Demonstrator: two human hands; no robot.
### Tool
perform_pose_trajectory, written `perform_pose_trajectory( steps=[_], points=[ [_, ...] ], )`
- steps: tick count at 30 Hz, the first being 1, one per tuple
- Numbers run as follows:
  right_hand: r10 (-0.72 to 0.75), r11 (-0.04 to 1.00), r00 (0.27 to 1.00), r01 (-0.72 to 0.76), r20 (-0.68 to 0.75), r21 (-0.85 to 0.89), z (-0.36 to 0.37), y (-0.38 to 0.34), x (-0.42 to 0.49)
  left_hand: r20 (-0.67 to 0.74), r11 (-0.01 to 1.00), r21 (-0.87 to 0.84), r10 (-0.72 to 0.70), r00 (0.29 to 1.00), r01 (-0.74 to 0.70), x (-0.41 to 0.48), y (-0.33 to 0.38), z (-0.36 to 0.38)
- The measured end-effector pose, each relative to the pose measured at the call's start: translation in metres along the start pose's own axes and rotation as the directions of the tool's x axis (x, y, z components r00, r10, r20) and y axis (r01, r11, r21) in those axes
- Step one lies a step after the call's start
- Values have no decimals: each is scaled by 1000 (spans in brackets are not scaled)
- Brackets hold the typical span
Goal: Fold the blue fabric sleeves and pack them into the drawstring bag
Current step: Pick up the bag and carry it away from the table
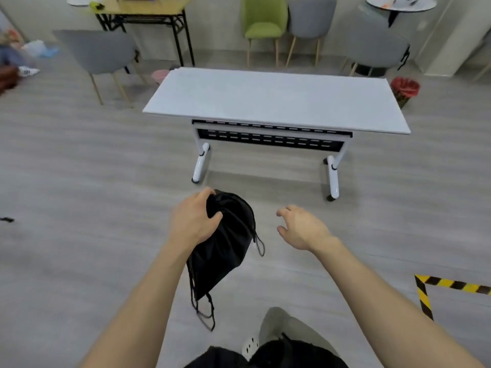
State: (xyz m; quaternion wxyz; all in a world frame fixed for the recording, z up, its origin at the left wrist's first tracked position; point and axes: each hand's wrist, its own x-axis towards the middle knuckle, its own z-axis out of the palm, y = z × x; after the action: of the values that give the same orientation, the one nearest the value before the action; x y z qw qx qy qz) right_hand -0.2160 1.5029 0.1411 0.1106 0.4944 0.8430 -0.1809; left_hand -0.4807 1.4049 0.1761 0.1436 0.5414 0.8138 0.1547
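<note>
A black drawstring bag (pixel 223 248) hangs in the air in front of me, its cords dangling below. My left hand (pixel 195 217) grips the bag at its gathered top. My right hand (pixel 301 225) hovers to the right of the bag, fingers apart and holding nothing. No blue fabric sleeves are visible; whether any are inside the bag cannot be seen.
A white folding table (pixel 276 99) on castors stands ahead on the grey floor. Behind it are grey chairs (pixel 101 51), a green chair (pixel 263 25), a wooden desk (pixel 143 11) and a red bin (pixel 405 88). Yellow-black tape (pixel 422 293) marks the floor at right.
</note>
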Motion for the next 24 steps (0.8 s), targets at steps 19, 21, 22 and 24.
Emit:
perform_pose_trajectory(
  steps=[19,21,22,24],
  points=[
    [-156,987,986,154,-63,-35,-226,-42,491,-467,972,-236,-118,876,5,493,-40,-163],
    [-149,988,986,146,-77,-42,-243,-52,532,-522,977,-211,-99,847,-16,547,-49,-183],
    [-143,989,986,140,-90,-39,-251,-57,553,-552,984,-178,-91,829,-10,573,-54,-192],
    [-120,993,986,118,-119,-22,-263,-65,591,-603,991,-132,-79,794,-2,623,-66,-206]
  ],
)
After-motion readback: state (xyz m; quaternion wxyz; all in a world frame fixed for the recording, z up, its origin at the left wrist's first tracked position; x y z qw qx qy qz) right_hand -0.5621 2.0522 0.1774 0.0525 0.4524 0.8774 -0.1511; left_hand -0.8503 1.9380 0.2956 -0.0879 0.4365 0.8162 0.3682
